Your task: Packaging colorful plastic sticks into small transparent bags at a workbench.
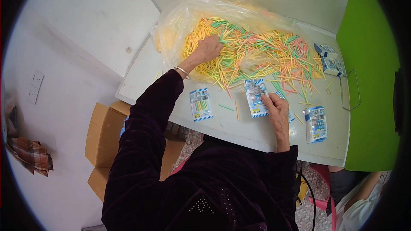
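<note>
- The blue-and-white packet (255, 99) is over the middle of the tabletop (229, 126), its long axis running away from the body, top tipped slightly left.
- The right hand (276, 110) is nearer, pinching the packet's right side between thumb and fingers.
- Just beyond the packet spreads the heap of coloured sticks (239, 51).
- The left hand (208, 48), well apart from the right, reaches into the heap's left part; whether its fingers grip any sticks, I cannot tell.
- Behind the heap bunches a clear plastic bag (171, 28).

Two bare hands (209, 48) (278, 112), at least six packets (201, 107), sticks (274, 47) past counting, one bangle (183, 71), two wall plates (37, 78).
</note>
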The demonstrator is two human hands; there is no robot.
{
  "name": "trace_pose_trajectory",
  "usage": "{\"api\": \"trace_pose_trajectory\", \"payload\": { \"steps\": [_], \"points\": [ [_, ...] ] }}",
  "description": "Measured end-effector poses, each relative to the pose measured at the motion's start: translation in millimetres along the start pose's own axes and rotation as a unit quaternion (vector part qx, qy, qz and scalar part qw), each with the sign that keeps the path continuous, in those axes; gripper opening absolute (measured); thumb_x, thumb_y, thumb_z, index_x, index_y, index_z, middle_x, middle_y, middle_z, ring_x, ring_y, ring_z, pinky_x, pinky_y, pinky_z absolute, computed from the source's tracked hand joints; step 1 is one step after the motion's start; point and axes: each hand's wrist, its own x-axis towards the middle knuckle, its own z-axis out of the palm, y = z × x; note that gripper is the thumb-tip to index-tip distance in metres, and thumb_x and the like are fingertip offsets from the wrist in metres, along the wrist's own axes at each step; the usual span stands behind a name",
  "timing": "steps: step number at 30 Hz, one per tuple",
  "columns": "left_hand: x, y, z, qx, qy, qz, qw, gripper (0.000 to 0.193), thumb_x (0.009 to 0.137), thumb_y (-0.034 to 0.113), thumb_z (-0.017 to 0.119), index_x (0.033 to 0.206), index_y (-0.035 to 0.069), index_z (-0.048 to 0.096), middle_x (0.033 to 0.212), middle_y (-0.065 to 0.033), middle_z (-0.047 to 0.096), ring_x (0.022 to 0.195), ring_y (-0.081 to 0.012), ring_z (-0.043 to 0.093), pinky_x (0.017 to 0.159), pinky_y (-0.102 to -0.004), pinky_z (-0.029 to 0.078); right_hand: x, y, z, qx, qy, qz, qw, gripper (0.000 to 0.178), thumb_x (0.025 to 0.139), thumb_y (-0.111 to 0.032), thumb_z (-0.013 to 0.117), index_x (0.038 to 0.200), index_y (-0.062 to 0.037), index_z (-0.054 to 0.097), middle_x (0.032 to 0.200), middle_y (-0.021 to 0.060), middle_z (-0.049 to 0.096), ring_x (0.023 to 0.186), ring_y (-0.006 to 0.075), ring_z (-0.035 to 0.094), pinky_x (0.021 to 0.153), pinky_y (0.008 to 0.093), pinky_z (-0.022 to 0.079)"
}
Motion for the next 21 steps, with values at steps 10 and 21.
{"api": "trace_pose_trajectory", "payload": {
  "steps": [10,21],
  "points": [
    [-12.2,9.5,-0.8,-0.768,-0.234,-0.174,0.570,0.030,0.093,0.021,0.044,0.103,-0.006,0.051,0.102,-0.0169,0.059,0.087,-0.0243,0.060,0.078,-0.0351,0.051,0.0,-2.5,0.9,0.069,0.000,0.013,0.998,0.022,0.087,-0.019,0.059,0.080,0.0011,0.063,0.064,-0.0058,0.051,0.057,0.0011,0.040,0.051,0.0186,0.030],
    [-14.9,22.1,25.0,-0.870,-0.237,-0.225,0.369,0.036,0.095,0.028,0.042,0.111,-0.003,0.048,0.102,-0.0213,0.058,0.089,-0.0309,0.061,0.081,-0.0394,0.052,0.0,-5.1,0.7,0.054,0.000,0.008,0.998,0.023,0.087,-0.019,0.060,0.074,-0.0007,0.061,0.062,-0.0072,0.048,0.055,0.0008,0.038,0.049,0.0185,0.029]
  ]
}}
